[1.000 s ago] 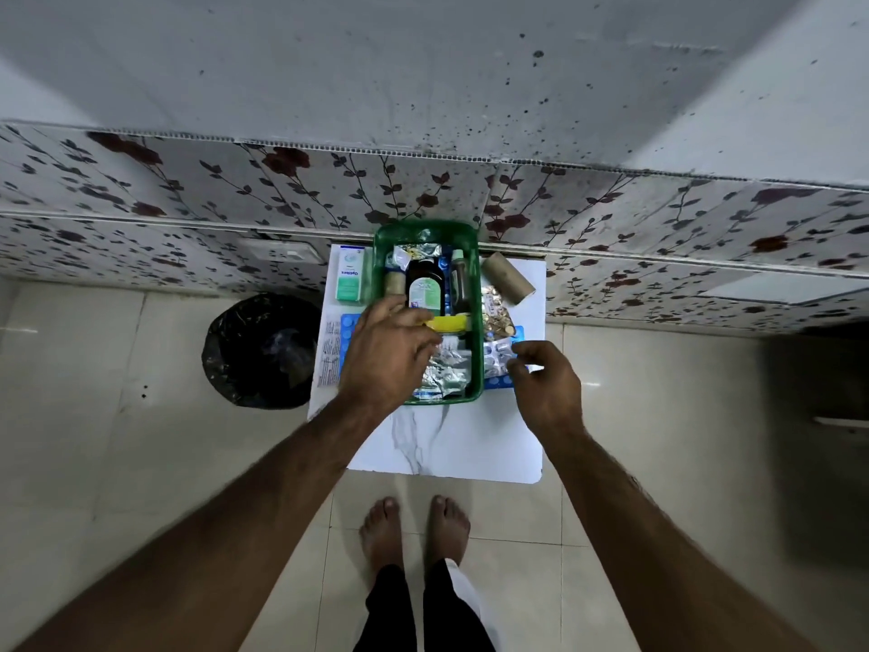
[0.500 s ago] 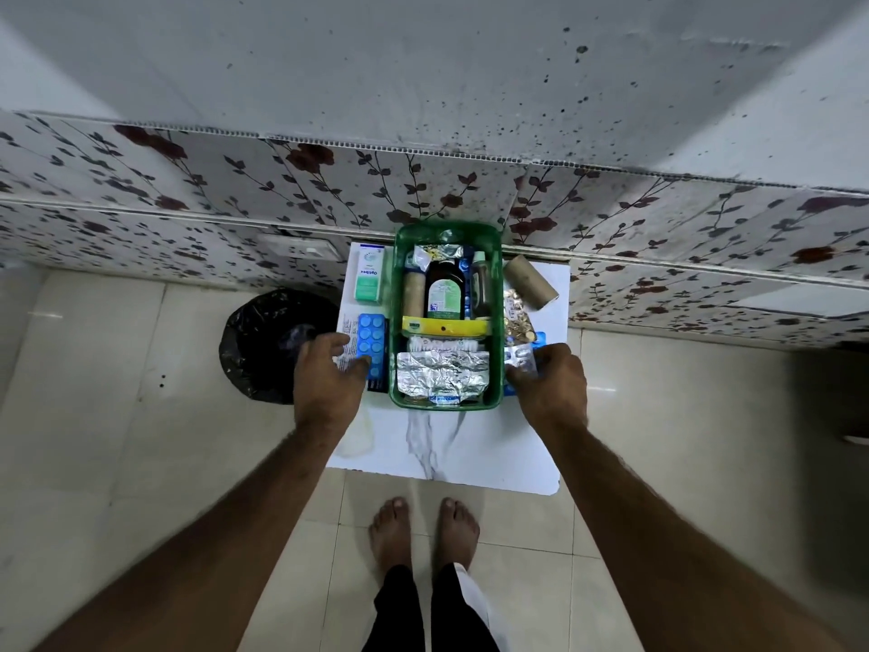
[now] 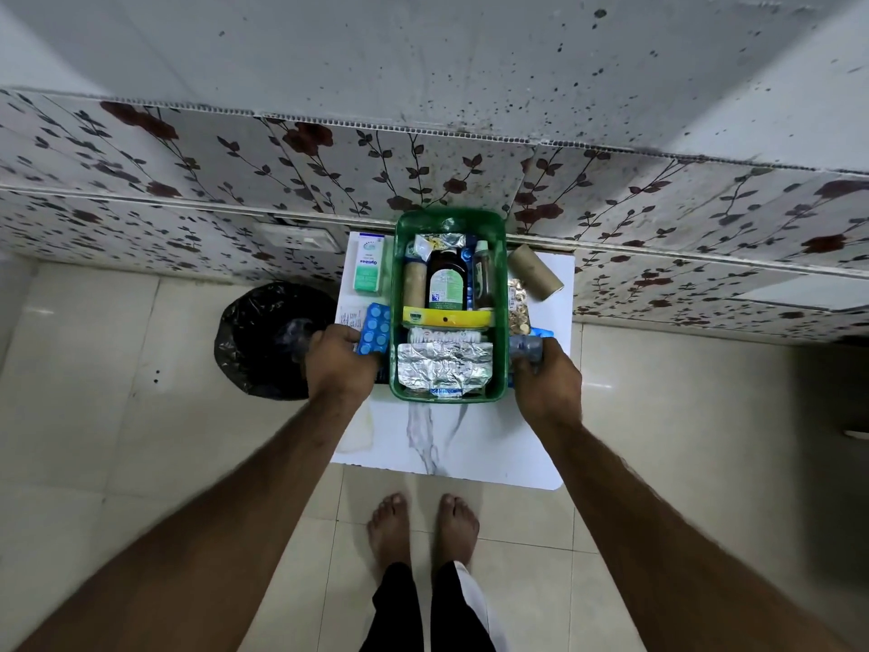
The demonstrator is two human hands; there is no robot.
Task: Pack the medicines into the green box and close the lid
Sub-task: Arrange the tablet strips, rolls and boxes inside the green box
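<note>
While the green box (image 3: 450, 392) sits mid-bench, left hand (image 3: 339, 364) pinches a blue pill strip (image 3: 376, 329) just left of it; right hand (image 3: 548, 376) closes on another strip. Light, thin, bendy: take by edges.

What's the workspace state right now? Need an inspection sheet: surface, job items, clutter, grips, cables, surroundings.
Surface: white marble-look board, near part bare.
Job's things: green box open, no lid on it; inside are a dark syrup bottle, a yellow pack and foil strips. Outside it: white-green carton, blue blister strip, gold strip.
Clutter: cardboard tube right of the box.
Grips: left hand closed on the blue strip's near end; right hand closed on a clear pack beside the box.
Cables: nothing seen.
Surroundings: black bin bag on the left, floral wall panel, tiled floor, bare feet.
</note>
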